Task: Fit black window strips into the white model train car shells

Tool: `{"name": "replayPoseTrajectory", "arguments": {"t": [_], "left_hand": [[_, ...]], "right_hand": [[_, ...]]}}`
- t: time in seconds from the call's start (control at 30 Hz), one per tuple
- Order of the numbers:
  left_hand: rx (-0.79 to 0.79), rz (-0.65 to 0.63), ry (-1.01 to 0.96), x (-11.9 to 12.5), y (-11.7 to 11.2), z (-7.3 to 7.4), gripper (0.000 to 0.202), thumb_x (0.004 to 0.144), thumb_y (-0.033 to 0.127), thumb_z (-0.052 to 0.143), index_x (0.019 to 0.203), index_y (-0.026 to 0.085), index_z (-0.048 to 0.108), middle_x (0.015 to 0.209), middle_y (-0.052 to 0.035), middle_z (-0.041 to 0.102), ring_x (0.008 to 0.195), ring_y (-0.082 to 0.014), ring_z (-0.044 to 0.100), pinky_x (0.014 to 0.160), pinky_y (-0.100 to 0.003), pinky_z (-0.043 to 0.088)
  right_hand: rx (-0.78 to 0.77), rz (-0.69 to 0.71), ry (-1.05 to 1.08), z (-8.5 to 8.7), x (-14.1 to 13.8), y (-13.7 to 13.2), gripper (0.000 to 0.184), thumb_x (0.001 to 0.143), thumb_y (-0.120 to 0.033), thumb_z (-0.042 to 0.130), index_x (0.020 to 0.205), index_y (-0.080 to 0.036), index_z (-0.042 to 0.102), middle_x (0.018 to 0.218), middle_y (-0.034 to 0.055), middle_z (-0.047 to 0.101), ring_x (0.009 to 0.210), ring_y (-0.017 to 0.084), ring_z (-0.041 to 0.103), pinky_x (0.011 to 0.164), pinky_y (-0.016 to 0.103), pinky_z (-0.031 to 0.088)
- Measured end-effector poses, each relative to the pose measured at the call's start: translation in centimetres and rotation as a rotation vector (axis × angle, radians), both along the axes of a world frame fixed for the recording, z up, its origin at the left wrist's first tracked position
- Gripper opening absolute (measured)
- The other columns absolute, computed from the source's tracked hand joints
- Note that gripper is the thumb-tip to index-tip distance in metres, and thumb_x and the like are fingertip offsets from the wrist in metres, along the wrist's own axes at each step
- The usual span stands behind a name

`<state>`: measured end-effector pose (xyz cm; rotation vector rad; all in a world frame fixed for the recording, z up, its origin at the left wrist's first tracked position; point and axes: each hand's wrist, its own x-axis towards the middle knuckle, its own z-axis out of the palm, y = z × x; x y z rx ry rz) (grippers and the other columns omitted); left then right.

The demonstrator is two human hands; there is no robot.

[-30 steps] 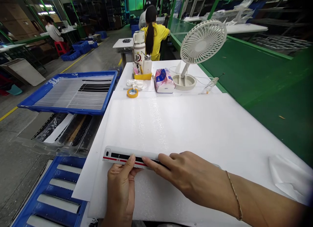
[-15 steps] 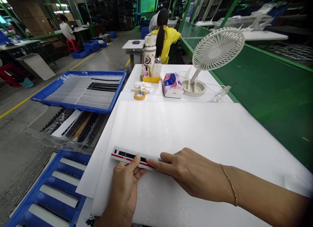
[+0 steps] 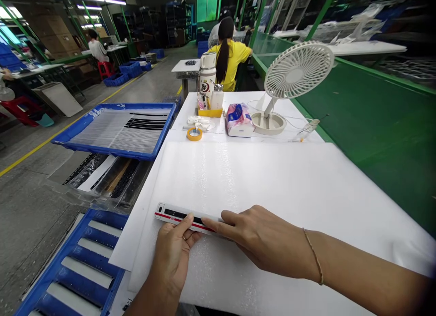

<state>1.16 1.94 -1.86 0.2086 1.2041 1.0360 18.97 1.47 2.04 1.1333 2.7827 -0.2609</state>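
Note:
A long white strip (image 3: 172,213) with a black window and a red line lies flat on the white foam sheet (image 3: 272,180) near the table's front edge. My left hand (image 3: 173,257) rests just below it, thumb pressed against the strip's near edge, fingers curled. My right hand (image 3: 262,239) reaches in from the right and lies over the strip's right part, its fingers stretched out flat and pressing on it. The strip's right end is hidden under that hand.
At the back of the table stand a white desk fan (image 3: 293,80), a tissue pack (image 3: 239,120), a yellow tape roll (image 3: 194,134) and bottles (image 3: 208,84). Blue trays (image 3: 119,130) of strips sit to the left. A green conveyor (image 3: 374,120) runs on the right. People sit farther off.
The view has shifted slightly. Both hands stay on the strip; my left thumb has slid a little along its near edge.

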Motion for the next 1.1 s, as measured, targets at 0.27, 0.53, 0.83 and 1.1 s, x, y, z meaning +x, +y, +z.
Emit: {"name": "replayPoseTrajectory", "arguments": {"t": [0.27,0.53,0.83,1.1], "left_hand": [[-0.037,-0.123,-0.024,-0.1,-0.2,-0.2,0.015,0.071,0.013,0.07,0.083,0.008,0.062,0.082,-0.0117,0.068,0.075,-0.0214,0.066,0.07,-0.035,0.055],[-0.02,-0.125,0.012,0.3,0.0,-0.6,0.011,0.07,0.013,0.07,0.077,0.01,0.063,0.076,-0.0088,0.067,0.07,-0.0196,0.063,0.061,-0.03,0.053],[-0.032,-0.097,0.081,0.7,0.0,0.3,0.011,0.075,0.016,0.066,0.081,0.011,0.058,0.076,-0.008,0.067,0.068,-0.018,0.064,0.064,-0.032,0.055],[-0.044,-0.13,0.053,0.6,-0.3,-0.1,0.014,0.076,0.015,0.066,0.087,0.011,0.058,0.085,-0.011,0.067,0.073,-0.0198,0.066,0.067,-0.035,0.056]], "right_hand": [[-0.133,0.017,0.055,0.6,0.2,1.3,0.059,0.082,-0.011,0.042,0.138,-0.027,0.032,0.077,-0.0001,0.06,0.05,0.012,0.047,0.044,0.026,0.02],[-0.053,0.066,-0.015,0.4,-0.4,1.1,0.066,0.071,-0.01,0.05,0.135,-0.019,0.036,0.075,0.0018,0.062,0.046,0.012,0.047,0.042,0.028,0.014],[0.057,0.016,0.056,-0.6,0.4,0.1,0.058,0.079,-0.007,0.045,0.134,-0.021,0.037,0.075,0.0018,0.056,0.047,0.011,0.045,0.043,0.028,0.014],[0.06,-0.001,0.03,-0.7,1.0,-0.5,0.058,0.077,-0.006,0.045,0.133,-0.023,0.038,0.078,0.0024,0.055,0.049,0.011,0.047,0.042,0.026,0.015]]}}
